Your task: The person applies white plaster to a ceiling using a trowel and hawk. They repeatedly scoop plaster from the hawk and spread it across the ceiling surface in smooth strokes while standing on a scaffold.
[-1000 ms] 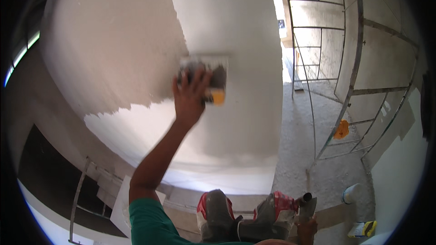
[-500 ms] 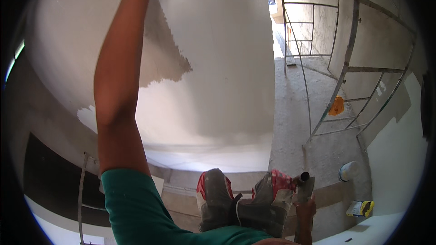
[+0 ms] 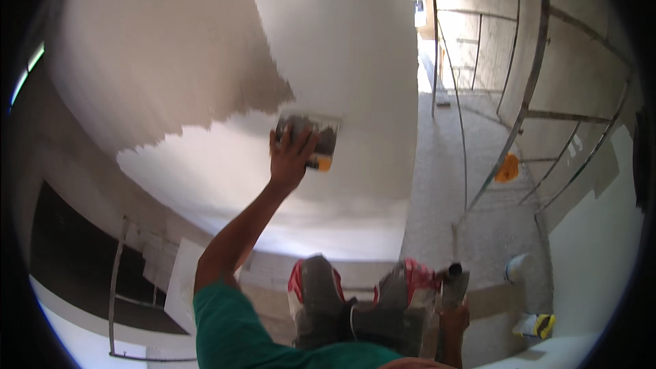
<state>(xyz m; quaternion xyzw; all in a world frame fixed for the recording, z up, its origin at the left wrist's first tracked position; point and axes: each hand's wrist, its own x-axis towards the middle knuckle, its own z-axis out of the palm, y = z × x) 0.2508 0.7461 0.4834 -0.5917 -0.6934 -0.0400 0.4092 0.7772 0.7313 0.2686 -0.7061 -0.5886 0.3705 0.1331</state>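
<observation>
My left hand (image 3: 290,156) is closed on a wide, flat plastering trowel (image 3: 329,138) with a grey-smeared blade and a yellow-orange corner. The trowel lies against the wall (image 3: 369,164), just below the pointed lower tip of a bare brownish patch (image 3: 184,48). Smooth whitish coating surrounds that patch to the right and below. Low at my right side, my right hand (image 3: 454,318) is closed around a flat grey trowel-like blade (image 3: 454,292), held upright beside my knee. A dark round end shows at its top; its grip is partly hidden.
Metal scaffold frames (image 3: 536,61) stand along the right over a dusty floor (image 3: 437,164). An orange object (image 3: 507,168) hangs or lies by one frame. A white bucket (image 3: 517,268) and a yellow-black bag (image 3: 536,326) sit lower right. Another metal frame (image 3: 115,287) stands at left.
My left hand has come down from the top edge of the view to mid-wall, bringing the plastering trowel into sight. My right hand stays low with its blade.
</observation>
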